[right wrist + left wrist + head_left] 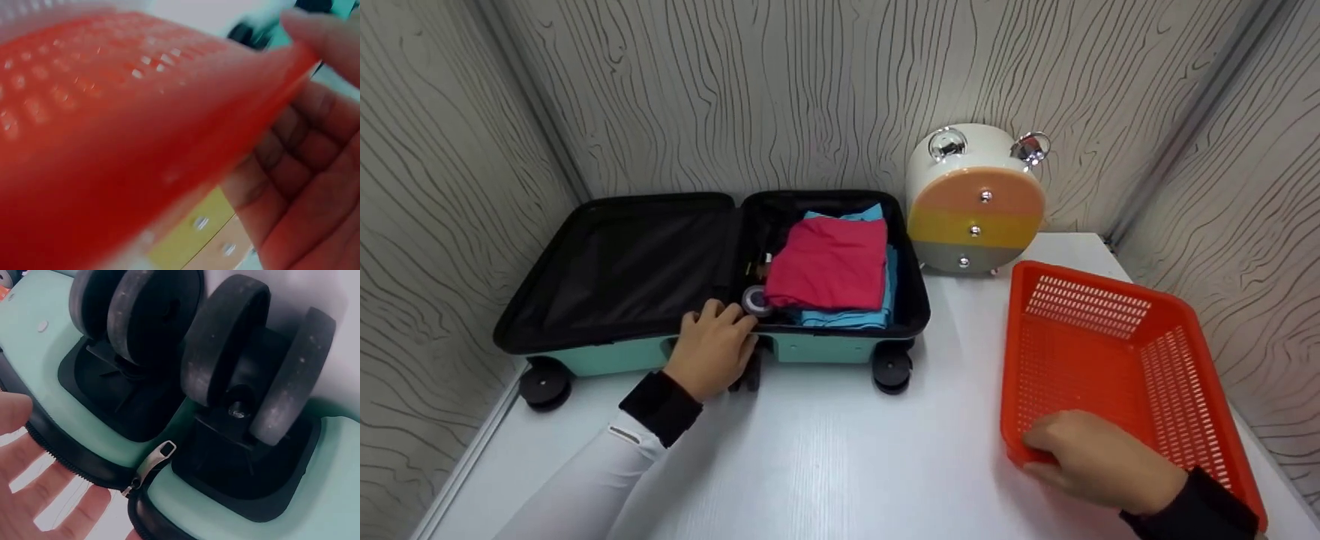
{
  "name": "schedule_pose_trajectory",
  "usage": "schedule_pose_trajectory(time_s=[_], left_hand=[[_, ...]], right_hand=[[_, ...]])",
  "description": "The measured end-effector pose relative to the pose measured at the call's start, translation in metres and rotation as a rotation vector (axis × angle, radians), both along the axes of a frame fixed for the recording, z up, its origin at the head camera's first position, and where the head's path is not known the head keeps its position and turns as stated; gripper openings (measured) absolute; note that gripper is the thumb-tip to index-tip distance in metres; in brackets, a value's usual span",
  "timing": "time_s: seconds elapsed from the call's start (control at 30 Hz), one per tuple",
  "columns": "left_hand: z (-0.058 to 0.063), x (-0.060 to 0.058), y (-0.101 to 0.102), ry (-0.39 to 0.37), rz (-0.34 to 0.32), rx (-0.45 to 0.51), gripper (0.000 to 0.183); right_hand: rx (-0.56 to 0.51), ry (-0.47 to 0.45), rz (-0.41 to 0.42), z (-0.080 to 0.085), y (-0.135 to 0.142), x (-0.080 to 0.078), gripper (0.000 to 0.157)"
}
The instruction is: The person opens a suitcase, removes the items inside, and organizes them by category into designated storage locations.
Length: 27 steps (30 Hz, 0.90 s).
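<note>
An opened mint-green suitcase (pixel 825 351) with black lining lies across the table, its wheels (pixel 225 349) facing the person. My left hand (pixel 711 351) touches its front edge near the middle, fingers loosely extended over the black zipper border. A metal zipper pull (pixel 154 458) shows beside those fingers in the left wrist view. Inside the right half are a folded pink cloth (pixel 834 262) on blue cloth (pixel 844 319) and a grey-white ring-shaped roll (pixel 755 301). My right hand (pixel 1102 461) grips the near-left corner rim of a red plastic basket (pixel 1080 367), thumb and fingers either side.
Behind the suitcase's right end stands a round white drawer cabinet (pixel 975 214) with orange, yellow and grey fronts and silver knobs. Wood-grain patterned walls (pixel 780 90) enclose the white table (pixel 825 457) at the back and both sides.
</note>
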<state>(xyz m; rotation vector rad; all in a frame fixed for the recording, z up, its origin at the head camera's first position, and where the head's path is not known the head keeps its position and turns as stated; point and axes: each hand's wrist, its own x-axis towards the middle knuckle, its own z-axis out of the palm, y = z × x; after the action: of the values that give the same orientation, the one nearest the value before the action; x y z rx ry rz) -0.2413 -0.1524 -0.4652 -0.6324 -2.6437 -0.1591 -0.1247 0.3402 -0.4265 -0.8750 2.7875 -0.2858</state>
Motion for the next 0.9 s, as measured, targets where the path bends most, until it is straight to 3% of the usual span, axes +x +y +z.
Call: schedule_pose_trajectory(time_s=[0.13, 0.3, 0.63, 0.8, 0.9], left_hand=[[0.000, 0.001, -0.001, -0.005, -0.002, 0.002, 0.024], [0.000, 0.001, -0.001, 0.004, -0.002, -0.003, 0.025], [0.000, -0.001, -0.002, -0.016, 0.009, -0.023, 0.026], [0.003, -0.002, -0.002, -0.041, 0.009, -0.021, 0.027], [0.008, -0.004, 0.000, -0.075, 0.014, -0.013, 0.030]], right_hand=[[-0.008, -0.071, 0.053, 0.000, -0.018, 0.013, 0.008], [-0.001, -0.161, 0.075, 0.005, -0.024, 0.023, 0.017], [-0.004, -0.227, 0.091, 0.007, -0.028, 0.039, 0.033], [0.044, -0.235, 0.101, 0.016, -0.030, 0.035, 0.046], [0.043, -0.139, 0.130, 0.028, -0.031, 0.026, 0.049]])
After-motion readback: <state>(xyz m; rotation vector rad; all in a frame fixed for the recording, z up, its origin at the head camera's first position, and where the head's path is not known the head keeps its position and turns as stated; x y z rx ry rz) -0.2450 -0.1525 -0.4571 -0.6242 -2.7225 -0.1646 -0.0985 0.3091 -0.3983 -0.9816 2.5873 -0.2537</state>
